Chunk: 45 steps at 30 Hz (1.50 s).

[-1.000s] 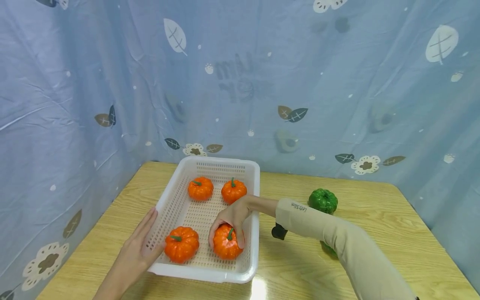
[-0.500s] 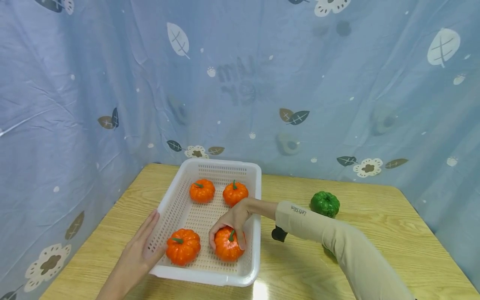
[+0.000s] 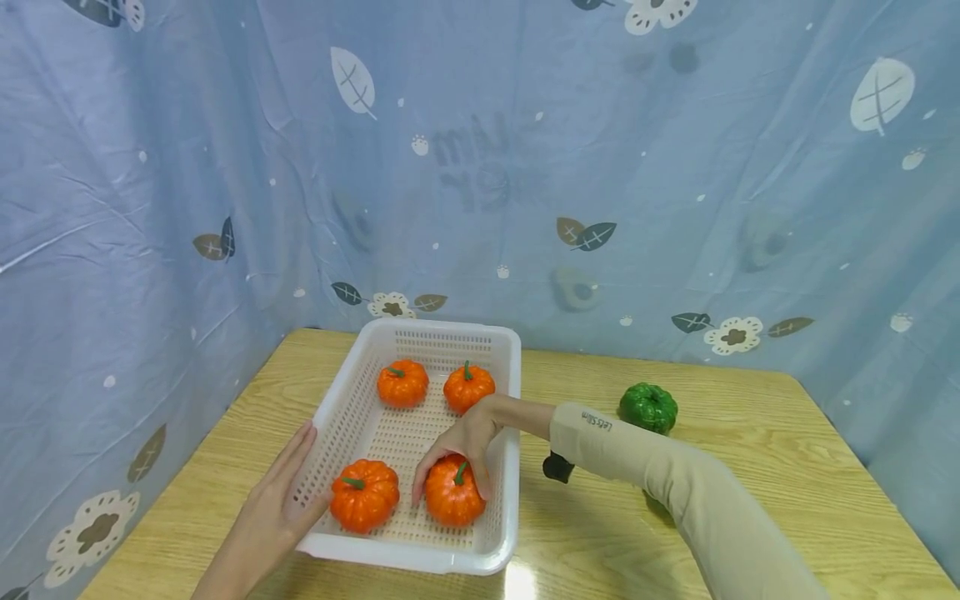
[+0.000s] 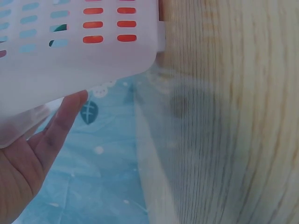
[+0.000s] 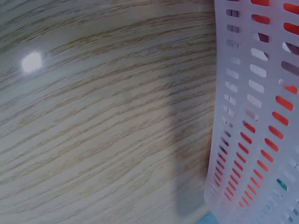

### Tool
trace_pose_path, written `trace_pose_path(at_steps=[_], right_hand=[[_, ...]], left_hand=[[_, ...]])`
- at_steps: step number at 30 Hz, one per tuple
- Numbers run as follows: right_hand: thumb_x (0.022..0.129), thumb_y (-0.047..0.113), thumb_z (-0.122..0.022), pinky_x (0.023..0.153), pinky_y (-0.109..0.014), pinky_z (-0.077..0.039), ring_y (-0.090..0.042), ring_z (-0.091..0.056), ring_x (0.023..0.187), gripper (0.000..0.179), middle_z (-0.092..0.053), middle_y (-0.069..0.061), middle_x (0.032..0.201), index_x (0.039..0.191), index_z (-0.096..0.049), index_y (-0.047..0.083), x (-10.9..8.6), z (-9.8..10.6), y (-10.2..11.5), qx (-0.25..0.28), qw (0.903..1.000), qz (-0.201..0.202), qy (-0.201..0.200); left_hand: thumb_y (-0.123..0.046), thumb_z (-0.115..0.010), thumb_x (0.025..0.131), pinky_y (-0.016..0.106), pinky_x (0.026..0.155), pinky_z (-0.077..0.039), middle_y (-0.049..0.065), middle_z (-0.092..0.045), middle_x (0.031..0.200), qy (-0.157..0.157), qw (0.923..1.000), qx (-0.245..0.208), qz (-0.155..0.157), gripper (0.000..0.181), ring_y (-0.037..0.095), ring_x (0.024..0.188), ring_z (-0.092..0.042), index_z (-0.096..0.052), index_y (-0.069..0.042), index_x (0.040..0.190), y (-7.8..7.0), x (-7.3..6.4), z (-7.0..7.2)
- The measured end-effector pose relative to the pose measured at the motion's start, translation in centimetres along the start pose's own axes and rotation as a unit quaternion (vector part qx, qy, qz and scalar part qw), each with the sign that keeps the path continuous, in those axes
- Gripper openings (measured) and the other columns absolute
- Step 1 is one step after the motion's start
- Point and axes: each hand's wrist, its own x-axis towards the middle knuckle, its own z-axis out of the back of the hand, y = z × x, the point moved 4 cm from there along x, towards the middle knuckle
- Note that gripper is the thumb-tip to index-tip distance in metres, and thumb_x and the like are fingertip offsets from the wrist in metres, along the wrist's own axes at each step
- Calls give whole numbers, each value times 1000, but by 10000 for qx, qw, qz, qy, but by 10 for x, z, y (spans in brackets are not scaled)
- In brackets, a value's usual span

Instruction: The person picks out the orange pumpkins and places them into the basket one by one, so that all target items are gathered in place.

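Observation:
My right hand (image 3: 465,437) reaches over the basket's right rim, around an orange pumpkin (image 3: 454,500) at the front right. Its fingers are spread, with a finger standing off the pumpkin's left side and the thumb at its right. At the left rim of the white plastic basket (image 3: 408,552), my left hand (image 3: 270,508) rests with straight fingers along the rim; its thumb reaches over the front left corner. Beside that thumb sits a second orange pumpkin (image 3: 365,497). In the left wrist view the left hand (image 4: 42,144) touches the rim. The right wrist view shows only the basket's slotted wall (image 5: 257,116).
Two more orange pumpkins, one at back left (image 3: 402,384) and one at back right (image 3: 467,390), sit in the basket. A green pumpkin (image 3: 648,408) stands on the wooden table (image 3: 735,450); another green thing (image 3: 658,507) is mostly hidden by the right sleeve. A patterned curtain (image 3: 480,167) hangs behind.
My right hand's fingers have loosened and spread away from the front right pumpkin, which stays in place. The left hand keeps its spot on the rim. The head view has shifted slightly.

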Motion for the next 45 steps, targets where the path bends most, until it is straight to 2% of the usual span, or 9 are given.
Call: trace_pose_path(at_steps=[4,8,16,25,29,36,42,45], right_hand=[[66,-24,-72,108,-27,-36,-3,-44,122,84,-40,-11,146,141,-38,-5,-4,0,1,-124,9998,134,78],[68,-23,-72,107,-27,-38,-4,-44,123,84,-40,-10,146,142,-37,-5,-8,3,1,-144,9998,143,-14],[70,-25,-68,105,-28,-41,-4,-47,119,82,-41,-5,146,143,-37,-3,-12,9,-1,192,9993,-235,-215],[72,-26,-67,104,-28,-41,-3,-47,116,81,-44,2,140,144,-36,-3,-12,13,-5,238,9988,-346,-245],[72,-26,-66,105,-27,-40,-3,-48,116,81,-45,1,140,144,-36,-4,-12,14,-6,260,9989,-329,-231],[74,-24,-65,106,-23,-38,-1,-45,120,82,-36,-7,151,147,-33,-1,-17,12,-3,137,9982,-435,-390],[73,-23,-68,102,-25,-43,-3,-49,115,81,-44,-3,145,145,-39,0,-17,16,-2,48,9966,-651,-501],[74,-23,-67,104,-23,-41,-1,-46,120,83,-40,-3,149,146,-36,2,-16,15,-3,67,9964,-732,-434]], left_hand=[[-24,-74,83,69,95,-35,16,-27,155,3,10000,-9,-4,81,50,130,-34,-31,-8,150,0,0,0],[-24,-73,83,69,95,-35,16,-27,155,13,10000,-17,-12,81,51,130,-34,-31,-9,150,0,0,1],[-25,-72,84,70,96,-34,16,-27,155,11,10000,-22,32,80,50,131,-34,-31,-7,150,1,-1,1],[-27,-72,85,70,95,-35,17,-26,155,126,9998,3,125,81,51,130,-34,-29,-9,151,2,-3,1],[-28,-72,85,70,95,-35,17,-26,154,157,9998,31,142,81,51,130,-34,-29,-9,151,2,-2,1],[-27,-72,86,69,94,-36,20,-27,154,170,9998,124,56,80,52,128,-36,-29,-7,151,0,1,2],[-25,-73,84,69,94,-36,19,-28,153,117,9999,104,48,81,51,128,-37,-31,-6,150,0,2,1],[-24,-73,84,68,94,-37,20,-29,153,94,9999,68,18,80,51,127,-38,-31,-6,150,0,1,0]])
